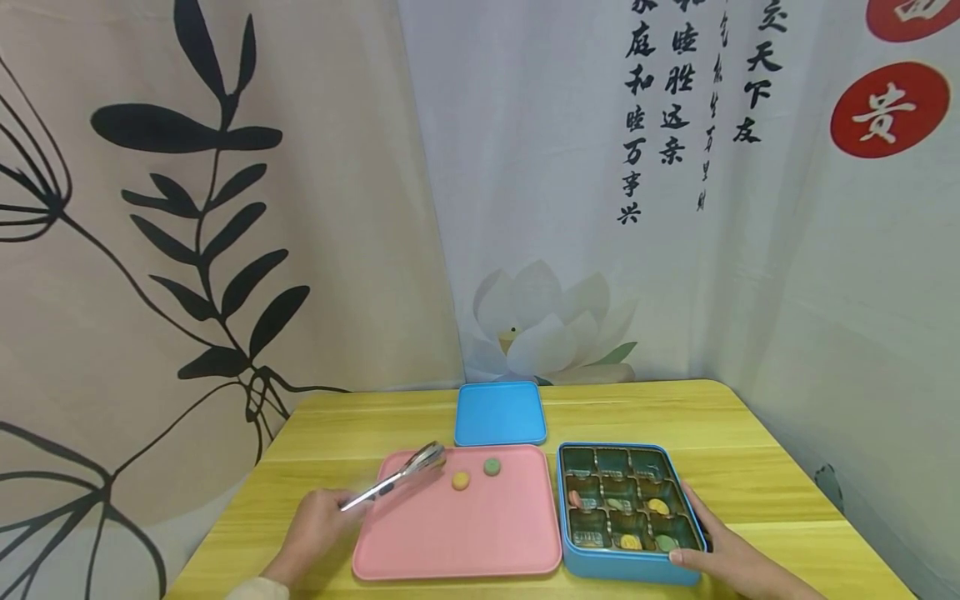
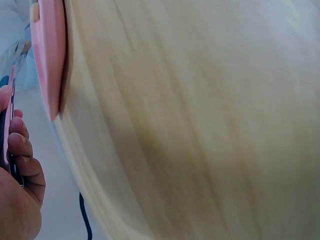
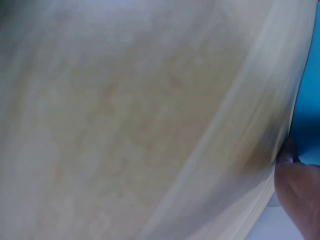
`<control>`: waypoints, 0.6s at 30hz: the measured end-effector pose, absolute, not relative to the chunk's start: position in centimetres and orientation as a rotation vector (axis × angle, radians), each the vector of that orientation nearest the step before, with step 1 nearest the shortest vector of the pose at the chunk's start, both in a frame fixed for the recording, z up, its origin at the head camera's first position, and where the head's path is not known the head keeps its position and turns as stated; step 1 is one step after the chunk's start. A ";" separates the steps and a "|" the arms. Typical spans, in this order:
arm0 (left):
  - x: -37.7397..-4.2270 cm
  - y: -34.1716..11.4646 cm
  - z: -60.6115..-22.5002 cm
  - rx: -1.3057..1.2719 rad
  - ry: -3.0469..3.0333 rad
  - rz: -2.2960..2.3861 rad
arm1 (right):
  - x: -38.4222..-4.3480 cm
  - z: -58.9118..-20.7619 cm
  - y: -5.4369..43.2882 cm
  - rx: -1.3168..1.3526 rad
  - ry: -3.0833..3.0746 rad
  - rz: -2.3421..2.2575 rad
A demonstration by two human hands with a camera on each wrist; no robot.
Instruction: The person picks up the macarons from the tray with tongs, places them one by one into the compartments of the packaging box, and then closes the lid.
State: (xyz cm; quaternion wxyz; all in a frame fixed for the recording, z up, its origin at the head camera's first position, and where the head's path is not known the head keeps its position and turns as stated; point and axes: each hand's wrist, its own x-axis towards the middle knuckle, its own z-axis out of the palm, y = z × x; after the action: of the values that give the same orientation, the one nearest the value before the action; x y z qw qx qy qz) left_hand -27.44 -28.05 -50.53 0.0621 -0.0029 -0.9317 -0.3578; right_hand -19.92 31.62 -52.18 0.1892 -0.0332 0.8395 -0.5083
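My left hand [image 1: 315, 527] grips metal tongs [image 1: 397, 478] by the handle; their head slants over the back left of a pink tray [image 1: 457, 546]. In the left wrist view, the left hand's [image 2: 22, 200] fingers curl round the handle. A yellow macaron [image 1: 461, 481] and a green macaron [image 1: 492, 467] lie on the tray, right of the tongs' head. My right hand [image 1: 723, 546] holds the right side of a blue box [image 1: 618, 567], thumb at its front right corner. Inside, a divided dark insert carries several pink, green and yellow macarons in its middle and front rows.
A flat blue lid [image 1: 500, 414] lies behind the tray, near the table's back edge. The box stands just right of the tray on the wooden table [image 1: 787, 500]. Printed curtains [image 1: 360, 208] hang behind the table. A dark cable [image 2: 85, 215] shows below the table edge.
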 end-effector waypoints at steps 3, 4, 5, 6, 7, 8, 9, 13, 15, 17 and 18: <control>-27.5 -27.9 -50.3 -0.014 -2.814 -1.105 | -19.9 -52.3 31.7 -0.092 2.360 -1.429; -27.6 -27.8 -50.3 -0.021 -2.808 -1.110 | -19.8 -52.3 31.7 -0.089 2.358 -1.431; -27.6 -27.7 -50.3 -0.027 -2.804 -1.111 | -19.8 -52.3 31.7 -0.088 2.359 -1.430; -27.6 -27.6 -50.3 -0.032 -2.800 -1.113 | -19.8 -52.3 31.7 -0.087 2.358 -1.431; -27.7 -27.5 -50.2 -0.038 -2.795 -1.120 | -19.8 -52.3 31.6 -0.084 2.360 -1.430; -27.7 -27.5 -50.2 -0.041 -2.792 -1.123 | -19.8 -52.3 31.6 -0.081 2.361 -1.428; -27.8 -27.4 -50.2 -0.046 -2.790 -1.133 | -19.9 -52.3 31.6 -0.078 2.363 -1.425; -28.1 -26.9 -50.0 -0.064 -2.786 -1.155 | -19.9 -52.4 31.7 -0.061 2.362 -1.420; -28.3 -26.6 -49.8 -0.074 -2.782 -1.156 | -20.0 -52.4 31.7 -0.056 2.359 -1.425; -28.5 -26.3 -49.7 -0.085 -2.777 -1.162 | -20.0 -52.4 31.7 -0.057 2.358 -1.435; -28.6 -26.1 -49.6 -0.089 -2.773 -1.164 | -20.0 -52.4 31.7 -0.060 2.354 -1.445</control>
State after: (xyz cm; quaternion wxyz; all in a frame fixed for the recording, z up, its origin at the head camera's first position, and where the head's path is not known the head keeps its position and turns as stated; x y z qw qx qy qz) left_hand -28.62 -26.10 -49.60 0.0662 -0.0294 -0.9197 -0.3860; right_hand -19.98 31.67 -52.41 0.1881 -0.0213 0.8368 -0.5138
